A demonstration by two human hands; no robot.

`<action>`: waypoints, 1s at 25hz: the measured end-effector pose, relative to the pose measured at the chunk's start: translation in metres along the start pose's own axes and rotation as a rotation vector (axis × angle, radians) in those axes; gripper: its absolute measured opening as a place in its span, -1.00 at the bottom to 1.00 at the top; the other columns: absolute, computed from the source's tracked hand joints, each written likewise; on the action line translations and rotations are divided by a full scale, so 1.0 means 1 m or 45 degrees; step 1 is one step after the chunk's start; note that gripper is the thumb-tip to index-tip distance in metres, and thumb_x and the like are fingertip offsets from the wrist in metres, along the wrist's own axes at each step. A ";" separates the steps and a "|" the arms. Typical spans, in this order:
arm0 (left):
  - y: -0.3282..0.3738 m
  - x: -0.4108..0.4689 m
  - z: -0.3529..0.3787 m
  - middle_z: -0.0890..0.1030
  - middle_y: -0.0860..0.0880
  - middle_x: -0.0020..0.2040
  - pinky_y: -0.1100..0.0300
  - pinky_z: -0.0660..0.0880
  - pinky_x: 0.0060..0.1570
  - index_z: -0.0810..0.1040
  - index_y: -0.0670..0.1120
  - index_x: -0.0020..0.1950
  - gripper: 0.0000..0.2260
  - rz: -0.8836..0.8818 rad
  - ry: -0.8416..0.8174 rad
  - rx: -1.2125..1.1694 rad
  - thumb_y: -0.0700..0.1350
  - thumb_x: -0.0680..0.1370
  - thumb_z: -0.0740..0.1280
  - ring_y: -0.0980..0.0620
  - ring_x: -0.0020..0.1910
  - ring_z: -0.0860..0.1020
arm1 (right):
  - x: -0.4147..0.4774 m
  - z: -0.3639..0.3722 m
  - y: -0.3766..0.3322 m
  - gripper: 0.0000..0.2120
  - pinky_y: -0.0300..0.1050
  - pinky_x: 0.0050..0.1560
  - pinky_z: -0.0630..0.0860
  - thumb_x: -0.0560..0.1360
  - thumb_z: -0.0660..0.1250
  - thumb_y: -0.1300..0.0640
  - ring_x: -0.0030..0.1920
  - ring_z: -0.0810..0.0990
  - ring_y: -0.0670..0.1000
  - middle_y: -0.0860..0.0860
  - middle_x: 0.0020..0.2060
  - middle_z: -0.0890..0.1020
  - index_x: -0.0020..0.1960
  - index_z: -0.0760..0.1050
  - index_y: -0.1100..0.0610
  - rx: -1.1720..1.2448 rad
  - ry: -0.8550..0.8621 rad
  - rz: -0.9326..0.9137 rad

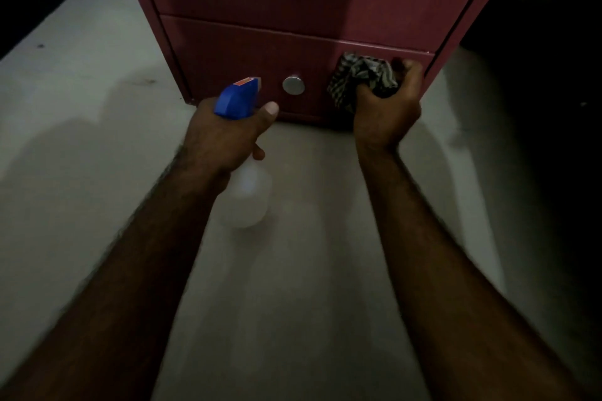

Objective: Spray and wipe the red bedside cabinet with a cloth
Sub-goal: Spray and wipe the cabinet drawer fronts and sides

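The red bedside cabinet (247,52) stands on the floor ahead, showing two drawer fronts, each with a round metal knob. My left hand (224,137) grips a spray bottle (242,172) with a blue trigger head and a pale translucent body; its nozzle points at the lower drawer, left of the lower knob (293,85). My right hand (387,107) holds a bunched striped cloth (355,78) against the right part of the lower drawer front, near the cabinet's right edge.
Pale floor (293,270) spreads in front of the cabinet and to its left. A dark skirting and wall run along the far left. A dark, unlit area lies to the right of the cabinet.
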State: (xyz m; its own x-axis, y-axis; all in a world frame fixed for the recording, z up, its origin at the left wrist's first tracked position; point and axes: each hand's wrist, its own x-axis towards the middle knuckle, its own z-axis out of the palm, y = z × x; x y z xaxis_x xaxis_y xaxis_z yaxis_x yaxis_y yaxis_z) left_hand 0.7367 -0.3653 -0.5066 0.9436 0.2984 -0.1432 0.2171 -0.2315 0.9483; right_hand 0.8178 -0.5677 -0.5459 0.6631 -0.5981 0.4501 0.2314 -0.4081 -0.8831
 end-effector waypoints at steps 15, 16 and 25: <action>-0.007 -0.001 0.007 0.60 0.01 -0.06 0.37 0.48 -0.46 0.46 -0.02 0.42 -0.50 0.026 -0.009 0.041 0.09 0.53 0.47 0.31 -0.46 0.58 | 0.016 -0.056 0.082 -0.47 -0.10 0.04 0.63 0.39 0.51 0.09 -0.02 0.65 -0.04 -0.02 0.00 0.65 0.32 0.47 0.12 -0.294 0.063 0.274; -0.008 -0.001 0.007 0.60 0.00 -0.06 0.42 0.45 -0.50 0.46 -0.03 0.42 -0.49 0.033 -0.004 0.034 0.08 0.53 0.47 0.32 -0.46 0.57 | 0.015 -0.059 0.089 -0.47 -0.07 0.06 0.63 0.39 0.51 0.08 -0.01 0.65 -0.03 -0.01 0.01 0.65 0.32 0.46 0.12 -0.306 0.053 0.315; -0.017 0.003 -0.004 0.63 -0.12 0.07 0.49 0.39 -0.55 0.49 -0.03 0.37 -0.52 -0.014 0.044 0.057 0.10 0.51 0.49 0.34 -0.46 0.57 | 0.002 -0.030 0.092 -0.52 -0.06 0.07 0.62 0.39 0.48 0.14 -0.02 0.65 0.02 -0.01 -0.03 0.63 0.27 0.47 0.15 -0.234 0.084 0.431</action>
State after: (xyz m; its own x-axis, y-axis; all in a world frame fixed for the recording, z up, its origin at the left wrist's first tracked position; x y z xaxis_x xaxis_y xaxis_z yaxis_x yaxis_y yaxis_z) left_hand 0.7349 -0.3563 -0.5221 0.9320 0.3330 -0.1432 0.2394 -0.2689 0.9330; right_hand 0.8186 -0.6273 -0.6227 0.6315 -0.7607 0.1504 -0.1281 -0.2937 -0.9473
